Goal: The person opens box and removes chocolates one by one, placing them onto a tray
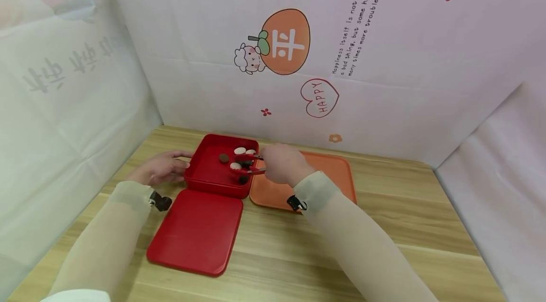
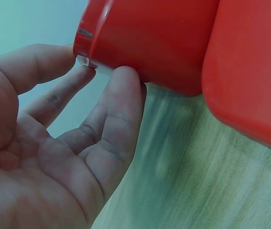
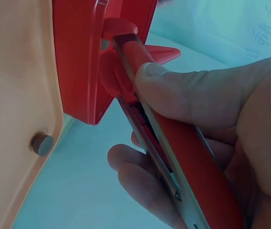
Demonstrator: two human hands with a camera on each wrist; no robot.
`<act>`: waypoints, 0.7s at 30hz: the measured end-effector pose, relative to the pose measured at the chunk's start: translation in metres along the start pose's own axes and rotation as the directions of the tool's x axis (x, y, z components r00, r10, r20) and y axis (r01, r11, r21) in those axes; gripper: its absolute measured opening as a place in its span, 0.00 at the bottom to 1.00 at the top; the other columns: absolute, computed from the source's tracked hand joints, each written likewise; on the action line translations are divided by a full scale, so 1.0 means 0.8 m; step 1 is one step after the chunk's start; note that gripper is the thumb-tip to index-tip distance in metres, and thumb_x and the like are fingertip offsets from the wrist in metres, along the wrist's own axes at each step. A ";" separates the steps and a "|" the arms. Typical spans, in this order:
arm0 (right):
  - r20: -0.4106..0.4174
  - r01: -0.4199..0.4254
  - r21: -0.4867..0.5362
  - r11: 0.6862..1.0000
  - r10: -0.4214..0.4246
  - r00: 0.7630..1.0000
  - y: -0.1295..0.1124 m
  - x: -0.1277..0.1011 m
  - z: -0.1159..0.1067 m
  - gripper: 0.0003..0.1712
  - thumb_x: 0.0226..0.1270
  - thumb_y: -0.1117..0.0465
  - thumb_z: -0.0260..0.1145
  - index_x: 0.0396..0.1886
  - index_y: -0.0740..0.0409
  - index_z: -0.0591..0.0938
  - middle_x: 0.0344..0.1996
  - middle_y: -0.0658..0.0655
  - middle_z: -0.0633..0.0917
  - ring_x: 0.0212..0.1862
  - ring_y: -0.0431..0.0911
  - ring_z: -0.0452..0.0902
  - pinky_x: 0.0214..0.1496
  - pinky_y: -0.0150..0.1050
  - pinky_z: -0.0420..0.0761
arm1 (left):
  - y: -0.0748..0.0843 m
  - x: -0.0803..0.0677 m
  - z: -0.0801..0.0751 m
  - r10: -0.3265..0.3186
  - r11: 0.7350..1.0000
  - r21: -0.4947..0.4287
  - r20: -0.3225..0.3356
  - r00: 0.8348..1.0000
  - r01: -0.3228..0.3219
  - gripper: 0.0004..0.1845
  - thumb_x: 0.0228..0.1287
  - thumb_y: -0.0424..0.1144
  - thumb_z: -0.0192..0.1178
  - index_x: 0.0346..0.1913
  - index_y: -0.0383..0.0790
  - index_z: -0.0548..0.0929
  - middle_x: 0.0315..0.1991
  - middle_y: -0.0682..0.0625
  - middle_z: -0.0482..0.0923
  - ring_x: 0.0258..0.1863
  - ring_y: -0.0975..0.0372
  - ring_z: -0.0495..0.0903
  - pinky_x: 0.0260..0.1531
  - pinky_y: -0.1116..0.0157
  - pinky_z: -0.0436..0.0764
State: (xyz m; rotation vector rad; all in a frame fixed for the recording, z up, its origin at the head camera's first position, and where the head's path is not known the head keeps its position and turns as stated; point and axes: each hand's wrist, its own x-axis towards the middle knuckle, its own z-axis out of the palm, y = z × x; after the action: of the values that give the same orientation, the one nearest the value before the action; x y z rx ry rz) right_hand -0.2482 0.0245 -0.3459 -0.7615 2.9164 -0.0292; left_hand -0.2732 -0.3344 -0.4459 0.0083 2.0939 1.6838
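The right hand (image 1: 282, 163) is gripping a pair of red plastic tongs (image 3: 173, 143), thumb and fingers curled round the arms, the tips reaching into the deep red plastic tray (image 1: 204, 176) among small round dark and white pieces (image 1: 235, 166). The left hand (image 1: 159, 168) is lying open, its straight fingertips (image 2: 125, 78) touching the tray's left wall. The tray is sitting far-centre on the wooden bench (image 1: 298, 254), a flat red lid (image 1: 195, 231) just near of it, an orange tray (image 1: 337, 169) to its right.
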 end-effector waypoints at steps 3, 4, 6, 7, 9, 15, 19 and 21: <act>0.004 -0.007 -0.023 1.000 0.007 1.000 -0.007 0.002 -0.002 0.06 0.63 0.59 0.71 0.38 0.49 0.82 0.29 0.46 0.81 0.30 0.44 0.76 0.27 0.37 0.77 | -0.001 0.000 -0.001 0.001 1.000 0.000 -0.005 1.000 -0.001 0.31 0.75 0.32 0.52 0.76 0.32 0.56 0.63 0.30 0.71 0.54 0.49 0.79 0.50 0.54 0.79; 0.005 -0.008 -0.033 0.999 0.008 1.000 -0.010 0.003 -0.002 0.05 0.63 0.59 0.71 0.37 0.49 0.82 0.29 0.46 0.81 0.29 0.44 0.76 0.26 0.37 0.77 | -0.001 0.000 -0.002 0.004 1.000 0.000 -0.003 1.000 -0.004 0.31 0.76 0.32 0.52 0.76 0.32 0.56 0.63 0.30 0.71 0.54 0.48 0.79 0.50 0.54 0.79; 0.010 -0.009 -0.041 0.999 0.009 1.000 -0.014 0.005 -0.001 0.05 0.63 0.60 0.70 0.35 0.49 0.81 0.28 0.46 0.81 0.28 0.44 0.76 0.25 0.37 0.77 | -0.003 -0.001 -0.002 0.005 1.000 -0.002 -0.001 1.000 -0.005 0.31 0.76 0.32 0.52 0.76 0.32 0.55 0.64 0.30 0.70 0.55 0.48 0.78 0.50 0.54 0.79; 0.016 -0.012 -0.041 0.999 0.013 1.000 -0.016 0.006 -0.001 0.04 0.63 0.60 0.70 0.34 0.49 0.81 0.27 0.46 0.81 0.28 0.44 0.76 0.24 0.37 0.77 | -0.003 -0.001 -0.002 0.003 1.000 -0.005 -0.003 1.000 -0.003 0.31 0.75 0.32 0.52 0.76 0.32 0.56 0.64 0.30 0.70 0.55 0.48 0.78 0.50 0.54 0.79; 0.024 -0.022 -0.041 0.999 0.023 0.999 -0.020 0.007 -0.001 0.05 0.62 0.60 0.70 0.33 0.49 0.81 0.26 0.47 0.80 0.27 0.45 0.76 0.23 0.37 0.77 | -0.004 -0.002 -0.003 0.004 1.000 -0.006 -0.001 1.000 -0.004 0.31 0.75 0.31 0.52 0.76 0.32 0.56 0.64 0.29 0.70 0.55 0.47 0.78 0.50 0.53 0.79; 0.046 -0.051 -0.048 0.998 0.053 0.998 -0.028 0.010 0.001 0.05 0.63 0.59 0.70 0.30 0.49 0.81 0.23 0.48 0.80 0.26 0.45 0.75 0.22 0.36 0.76 | -0.005 -0.003 -0.002 0.017 1.000 -0.006 0.009 1.000 -0.017 0.31 0.75 0.32 0.53 0.76 0.31 0.56 0.64 0.29 0.69 0.57 0.45 0.76 0.51 0.53 0.78; 0.064 -0.046 -0.063 0.997 0.050 0.997 -0.031 0.009 0.003 0.07 0.65 0.59 0.69 0.27 0.49 0.81 0.22 0.49 0.79 0.26 0.44 0.75 0.22 0.36 0.75 | -0.004 -0.002 -0.001 0.012 1.000 -0.015 0.005 1.000 -0.012 0.32 0.75 0.32 0.53 0.77 0.33 0.56 0.65 0.29 0.69 0.58 0.44 0.75 0.52 0.52 0.78; 0.061 -0.039 -0.069 0.997 0.043 0.997 -0.033 0.009 0.003 0.07 0.65 0.59 0.68 0.26 0.49 0.81 0.23 0.49 0.80 0.25 0.44 0.74 0.22 0.36 0.75 | -0.004 -0.001 -0.002 0.011 1.000 -0.015 -0.002 1.000 -0.011 0.32 0.75 0.33 0.53 0.76 0.33 0.56 0.65 0.29 0.69 0.58 0.45 0.76 0.52 0.52 0.78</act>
State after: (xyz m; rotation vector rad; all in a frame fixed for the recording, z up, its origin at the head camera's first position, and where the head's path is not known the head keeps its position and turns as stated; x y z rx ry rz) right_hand -0.2412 -0.0021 -0.3476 -0.6987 2.8863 0.0961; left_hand -0.2723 -0.3367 -0.4482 0.0140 2.0863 1.7063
